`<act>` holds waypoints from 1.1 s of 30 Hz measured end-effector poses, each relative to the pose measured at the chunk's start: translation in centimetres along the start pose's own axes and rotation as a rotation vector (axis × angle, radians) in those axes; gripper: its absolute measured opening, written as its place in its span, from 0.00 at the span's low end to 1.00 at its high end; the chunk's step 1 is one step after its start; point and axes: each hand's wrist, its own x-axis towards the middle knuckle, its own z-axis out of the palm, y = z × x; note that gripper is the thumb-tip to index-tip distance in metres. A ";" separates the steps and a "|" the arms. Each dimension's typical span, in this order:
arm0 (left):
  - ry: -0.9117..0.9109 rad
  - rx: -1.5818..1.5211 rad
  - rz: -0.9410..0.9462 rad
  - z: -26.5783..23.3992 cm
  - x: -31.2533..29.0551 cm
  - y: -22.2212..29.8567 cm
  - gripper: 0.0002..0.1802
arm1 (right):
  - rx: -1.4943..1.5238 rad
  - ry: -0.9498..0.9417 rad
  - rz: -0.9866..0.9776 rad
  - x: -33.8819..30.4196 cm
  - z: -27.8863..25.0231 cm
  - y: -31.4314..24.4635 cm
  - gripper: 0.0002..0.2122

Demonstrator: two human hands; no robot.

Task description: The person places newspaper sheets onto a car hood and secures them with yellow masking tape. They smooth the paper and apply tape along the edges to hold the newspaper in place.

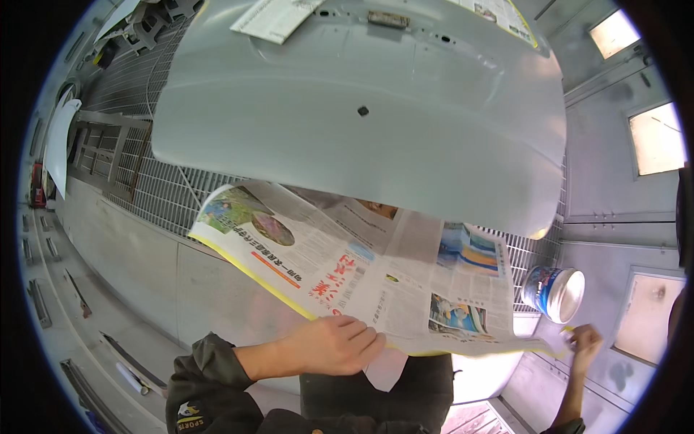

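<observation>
A large sheet of newspaper (405,289) hangs in front of me, with yellow masking tape (249,273) along its near edge. My left hand (340,347) is closed on that edge near the middle, fingers curled over the paper. Out to the right, my right hand (585,343) is closed on the tape where it runs past the paper's right corner. A bit of yellow shows at its fingertips; whether a whole roll is in the grip is hidden. Just beyond the newspaper lies a smooth grey car panel (325,137), not covered by this sheet.
A white-lidded bucket (557,293) stands right of the paper, close to my right hand. On the panel's far side are a white flat piece (278,18) and another taped newspaper (502,18). A metal stand (108,148) is at left on the grated floor (163,189). Windowed grey walls rise at right.
</observation>
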 end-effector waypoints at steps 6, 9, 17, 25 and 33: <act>-0.144 0.117 0.068 8.1 0.0 -0.5 0.17 | -0.059 0.387 0.074 -0.1 7.6 -2.8 0.19; 0.055 0.195 0.098 11.1 0.5 -0.6 0.17 | 0.011 0.116 -0.110 -3.9 18.2 -7.2 0.24; 0.294 0.356 0.130 12.2 -0.8 -2.1 0.22 | -0.394 -0.184 -0.741 -3.6 26.0 -10.8 0.24; 0.326 0.345 -0.006 9.1 -1.8 -8.3 0.20 | -0.744 0.092 -0.812 -0.6 20.6 -6.6 0.07; 0.478 -0.079 -0.490 3.7 -9.1 -17.0 0.09 | -0.451 0.329 -0.461 4.6 16.2 -0.1 0.09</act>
